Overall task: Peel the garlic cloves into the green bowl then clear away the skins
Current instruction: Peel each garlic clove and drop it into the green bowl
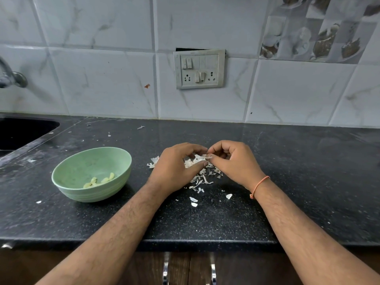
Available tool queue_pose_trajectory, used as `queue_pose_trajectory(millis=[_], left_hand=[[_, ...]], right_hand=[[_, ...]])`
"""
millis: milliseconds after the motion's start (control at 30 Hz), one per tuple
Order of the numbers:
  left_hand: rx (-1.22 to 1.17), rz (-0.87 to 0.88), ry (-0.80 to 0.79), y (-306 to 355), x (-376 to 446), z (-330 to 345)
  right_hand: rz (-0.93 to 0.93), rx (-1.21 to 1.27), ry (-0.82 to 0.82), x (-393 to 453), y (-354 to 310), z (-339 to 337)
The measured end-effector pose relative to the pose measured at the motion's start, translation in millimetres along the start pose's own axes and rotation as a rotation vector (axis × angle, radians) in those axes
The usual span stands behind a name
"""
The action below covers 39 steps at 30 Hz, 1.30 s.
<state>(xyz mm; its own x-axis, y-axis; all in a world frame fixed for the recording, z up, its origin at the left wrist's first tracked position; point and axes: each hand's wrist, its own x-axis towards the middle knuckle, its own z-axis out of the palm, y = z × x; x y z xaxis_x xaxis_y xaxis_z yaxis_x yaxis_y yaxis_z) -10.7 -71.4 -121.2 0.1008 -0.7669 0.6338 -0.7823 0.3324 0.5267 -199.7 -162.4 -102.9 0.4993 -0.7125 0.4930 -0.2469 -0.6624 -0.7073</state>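
Observation:
A green bowl (86, 167) stands on the black counter at the left, with several peeled garlic cloves (98, 181) in its bottom. Right of the bowl, my left hand (176, 167) and my right hand (232, 161) meet above a heap of white garlic skins (202, 175). Their curled fingers pinch a small pale garlic piece (202, 157) between the fingertips; whether it is a clove or only skin is hard to tell. An orange thread circles my right wrist.
Loose skin flakes (193, 201) lie scattered on the black counter (308, 182), some near the bowl and the back wall. A dark sink (22, 130) is at the far left under a tap (12, 77). A switch panel (199, 68) sits on the tiled wall.

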Motion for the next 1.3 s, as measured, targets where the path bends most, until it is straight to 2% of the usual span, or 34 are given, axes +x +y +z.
queue_pose_trajectory(millis=[300, 500, 600, 833, 1133, 1300], left_hand=[[-0.131, -0.07, 0.117, 5.1, -1.2, -3.2], [0.053, -0.158, 0.091, -6.6, 2.0, -4.6], [0.115, -0.144, 0.084, -3.4, 1.0, -6.0], [-0.002, -0.018, 0.131, -2.9, 2.9, -4.0], [0.058, -0.022, 0.162, -1.7, 1.5, -5.6], [0.043, -0.037, 0.116, -0.4, 1.5, -6.2]], right_hand=[[0.134, 0.324, 0.016, -0.3, -6.4, -0.3], [0.194, 0.489, 0.02, 1.1, -3.8, -2.6], [0.218, 0.54, 0.019, 1.9, -3.8, -1.7], [0.253, 0.562, -0.027, 0.9, -1.7, 0.9], [0.169, 0.48, -0.017, 2.4, 2.4, 3.8], [0.125, 0.45, -0.02, 2.9, 4.6, 4.3]])
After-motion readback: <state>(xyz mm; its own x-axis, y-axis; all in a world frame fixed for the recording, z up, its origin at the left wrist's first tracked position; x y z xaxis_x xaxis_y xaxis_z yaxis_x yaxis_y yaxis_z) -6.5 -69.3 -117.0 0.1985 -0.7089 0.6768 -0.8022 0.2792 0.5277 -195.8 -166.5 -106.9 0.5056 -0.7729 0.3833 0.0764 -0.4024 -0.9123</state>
